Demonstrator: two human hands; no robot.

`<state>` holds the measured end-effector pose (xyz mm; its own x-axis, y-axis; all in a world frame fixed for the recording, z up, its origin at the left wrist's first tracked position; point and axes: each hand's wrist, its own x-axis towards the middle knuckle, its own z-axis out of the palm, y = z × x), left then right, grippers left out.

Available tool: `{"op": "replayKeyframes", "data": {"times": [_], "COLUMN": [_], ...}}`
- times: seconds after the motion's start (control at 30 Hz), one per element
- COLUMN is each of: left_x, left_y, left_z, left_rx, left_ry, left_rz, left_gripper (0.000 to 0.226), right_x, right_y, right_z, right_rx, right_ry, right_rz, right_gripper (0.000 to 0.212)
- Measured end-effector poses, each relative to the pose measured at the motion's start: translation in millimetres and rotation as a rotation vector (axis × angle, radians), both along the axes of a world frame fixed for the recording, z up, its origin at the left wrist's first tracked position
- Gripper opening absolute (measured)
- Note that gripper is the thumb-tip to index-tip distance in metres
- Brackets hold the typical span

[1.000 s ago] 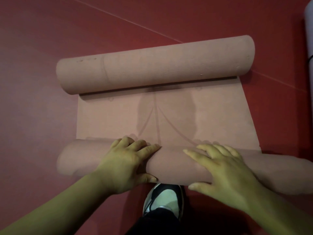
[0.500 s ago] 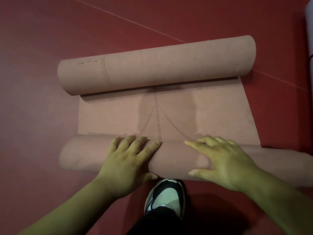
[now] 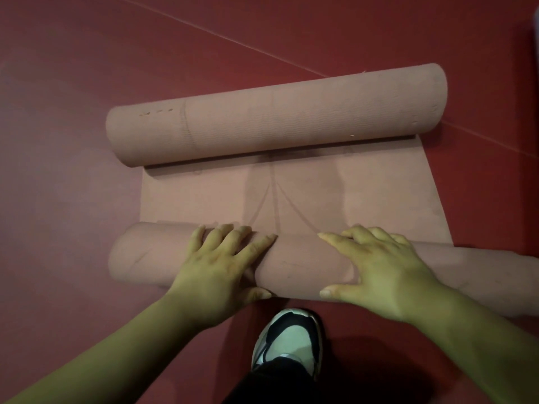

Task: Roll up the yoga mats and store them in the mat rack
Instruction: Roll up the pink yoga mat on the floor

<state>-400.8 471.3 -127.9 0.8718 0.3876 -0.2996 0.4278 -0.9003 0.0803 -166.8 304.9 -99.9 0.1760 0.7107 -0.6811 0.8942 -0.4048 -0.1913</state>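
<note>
On the red floor [image 3: 58, 141] lies a pink yoga mat [image 3: 306, 199], rolled at both ends with a flat stretch between. The near roll [image 3: 300, 266] has a blurred, soft-edged left end, so its layers cannot be made out there. The far roll [image 3: 277, 118] lies across the mat's other end, whole in view, and its shadow hides the strip of mat just under it. The left forearm [image 3: 116, 345] enters from the lower-left corner, cut off by the frame. The left hand [image 3: 224, 272] lies palm-down on the near roll, fingers spread and nearly straight over its top, thumb against its near side. Between the arms a black-and-white shoe [image 3: 288, 339] stands on the floor near the roll, its heel hidden under a dark trouser leg [image 3: 277, 383]. The right hand [image 3: 382, 272] rests likewise, fingers splayed flat over the roll's crest, thumb along the near side, clasping nothing. Past it the roll's right end runs blurred out of the frame. At the upper-right edge a pale sliver [image 3: 536, 39] is cut off, too little to name
</note>
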Motion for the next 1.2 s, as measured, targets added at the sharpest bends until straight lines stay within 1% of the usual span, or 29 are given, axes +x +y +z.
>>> {"op": "replayKeyframes", "data": {"times": [0.07, 0.13, 0.23, 0.33, 0.4, 0.53, 0.63, 0.77, 0.87, 1.07, 1.2], "left_x": [-2, 0, 8, 10, 8, -1, 2, 10, 13, 6, 12], "left_y": [2, 6, 16, 18, 12, 0, 7, 19, 21, 13, 26], "left_z": [-6, -6, -3, -2, -3, -8, -12, -9, -8, -12, -11], "left_rx": [0.006, -0.004, -0.050, -0.052, -0.023, 0.038, 0.045, -0.008, -0.009, 0.058, 0.028], "left_ry": [-0.046, -0.026, 0.035, 0.033, -0.001, -0.100, -0.091, -0.054, -0.044, -0.061, -0.058], "left_rz": [-0.013, -0.021, -0.011, 0.001, -0.003, -0.004, -0.014, -0.009, 0.004, 0.018, 0.007], "left_gripper": [0.089, 0.090, 0.092, 0.093, 0.091, 0.089, 0.088, 0.089, 0.090, 0.097, 0.095], "right_x": [-1, -7, -17, -15, -10, -1, -5, -16, -11, 0, -2], "right_y": [-2, -6, -13, -10, -7, 1, 0, -5, -2, 9, 10], "right_z": [-6, -7, -17, -23, -20, -16, -15, -26, -25, -22, -18], "right_rx": [0.037, 0.102, 0.208, 0.243, 0.218, 0.108, 0.146, 0.255, 0.208, 0.142, 0.137], "right_ry": [-0.046, -0.109, -0.125, -0.155, -0.147, -0.092, -0.114, -0.195, -0.179, -0.129, -0.137], "right_rz": [0.003, -0.005, -0.094, -0.101, -0.086, -0.030, -0.047, -0.093, -0.085, -0.065, -0.045], "right_gripper": [0.108, 0.103, 0.097, 0.095, 0.098, 0.109, 0.108, 0.098, 0.101, 0.108, 0.105]}}
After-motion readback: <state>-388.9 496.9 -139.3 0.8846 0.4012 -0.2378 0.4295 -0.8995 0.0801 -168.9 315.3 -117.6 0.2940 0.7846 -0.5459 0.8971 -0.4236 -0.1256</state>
